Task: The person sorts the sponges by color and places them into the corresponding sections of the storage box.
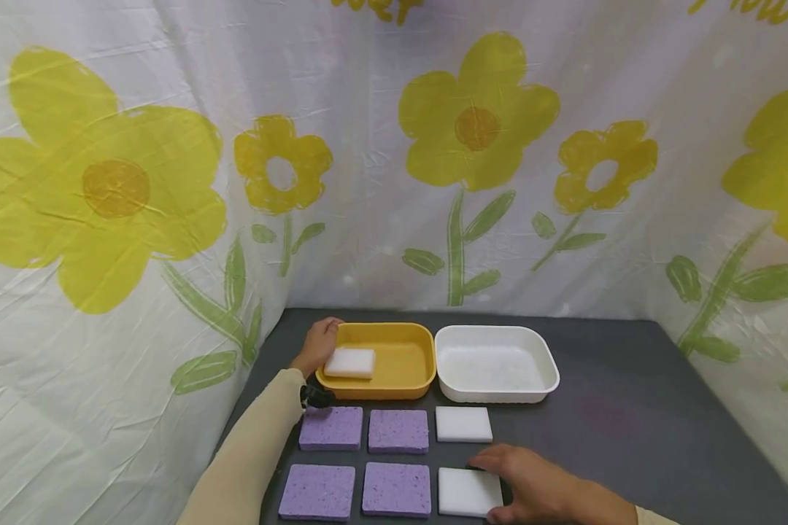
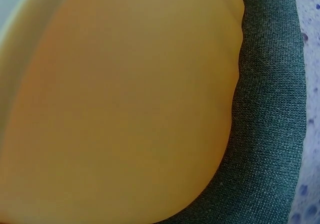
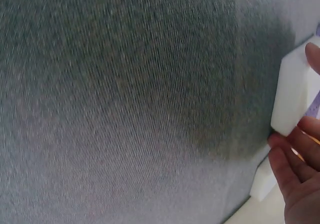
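At the left end of the yellow tray (image 1: 400,368), my left hand (image 1: 317,345) grips the rim, fingers over its far left corner. A white sponge (image 1: 351,363) lies inside that tray, close beside this hand. Only the tray's blurred yellow wall (image 2: 130,103) fills most of the left wrist view. My right hand (image 1: 538,483) spans the nearest white sponge (image 1: 466,492) from its right side, thumb at the near edge and fingers at the far edge. In the right wrist view the thumb and fingers (image 3: 282,159) pinch opposite edges of this sponge (image 3: 291,93).
A white tray (image 1: 499,364) stands right of the yellow one. Another white sponge (image 1: 463,424) lies in front of it. Several purple sponges (image 1: 398,430) lie in two rows to the left, on the dark table (image 1: 630,408). A flower-printed curtain (image 1: 368,240) hangs behind and at both sides.
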